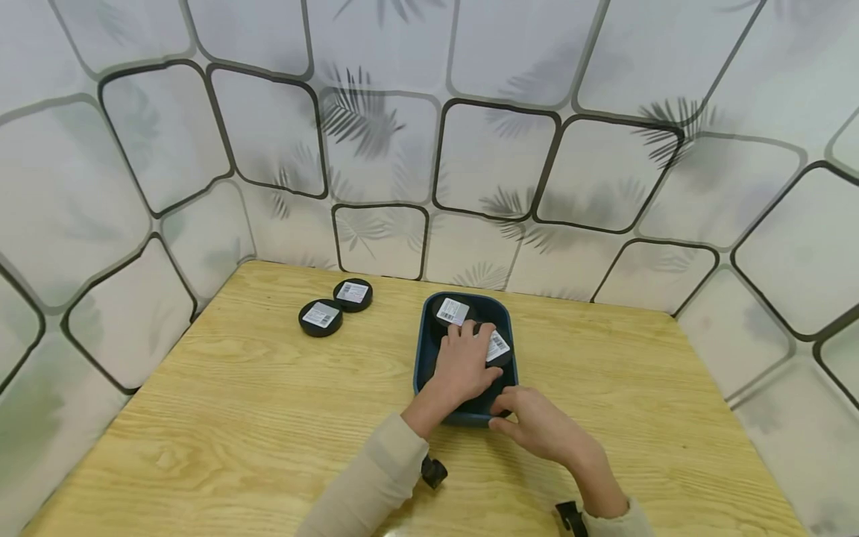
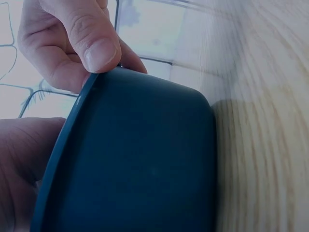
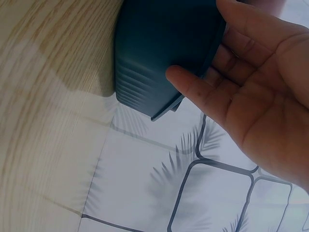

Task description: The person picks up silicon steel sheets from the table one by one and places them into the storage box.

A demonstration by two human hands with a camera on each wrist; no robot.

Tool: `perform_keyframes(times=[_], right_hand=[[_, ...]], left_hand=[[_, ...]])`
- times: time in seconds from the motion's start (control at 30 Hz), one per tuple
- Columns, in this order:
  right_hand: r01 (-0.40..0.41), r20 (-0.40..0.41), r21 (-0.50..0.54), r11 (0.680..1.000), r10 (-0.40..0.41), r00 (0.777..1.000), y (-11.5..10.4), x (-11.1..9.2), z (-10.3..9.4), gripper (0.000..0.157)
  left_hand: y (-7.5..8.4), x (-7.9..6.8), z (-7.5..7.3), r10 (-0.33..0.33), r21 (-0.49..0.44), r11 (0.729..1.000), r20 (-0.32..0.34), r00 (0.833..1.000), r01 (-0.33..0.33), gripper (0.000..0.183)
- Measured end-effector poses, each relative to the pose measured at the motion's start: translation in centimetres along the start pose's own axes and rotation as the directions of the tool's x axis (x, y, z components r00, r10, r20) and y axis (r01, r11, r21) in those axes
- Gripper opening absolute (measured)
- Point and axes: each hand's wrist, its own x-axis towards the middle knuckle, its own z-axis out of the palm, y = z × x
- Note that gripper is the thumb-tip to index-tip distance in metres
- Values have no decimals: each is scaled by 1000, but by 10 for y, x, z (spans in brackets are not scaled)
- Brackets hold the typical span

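Note:
A dark blue plastic bin [image 1: 463, 420] stands on the table with black round discs inside. One disc [image 1: 435, 307] with a white label lies at the bin's far end. My left hand [image 1: 463, 365] reaches into the bin, its fingers and thumb about a second labelled disc [image 1: 499, 359] on the right side; part of that disc is hidden under the hand. At the near right corner my right hand [image 1: 543, 429] pinches the bin's rim. The left wrist view shows its thumb outside the bin wall [image 2: 145, 154]. From the right wrist, the hand [image 3: 260, 96] appears beside the ridged wall.
To the left of the bin, two more black discs lie on the wooden table, a nearer one [image 1: 309, 327] and a farther one [image 1: 361, 303], with white labels upward. A patterned wall covering [image 1: 382, 242] borders the table's back and sides.

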Motion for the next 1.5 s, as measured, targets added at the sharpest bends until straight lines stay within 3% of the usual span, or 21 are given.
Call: perform_keyframes(times=[0.3,0.8,1.13,1.5], right_hand=[[5,-3,3,1000,-5,1000,-1,0,-1,9],[-31,26,22,999,31,999,-1,-6,5,8],[-10,23,27,1000,9,1000,0,-4,4,9],[-12,11,13,1000,12,1000,0,-1,0,10]], left_hand=[[-1,4,0,-2,-2,1000,25,1000,2,72],[-2,2,7,-18,8,1000,145,989,17,76],[-2,12,4,-68,11,998,278,958,67,72],[-6,20,0,-82,12,996,365,927,83,65]])
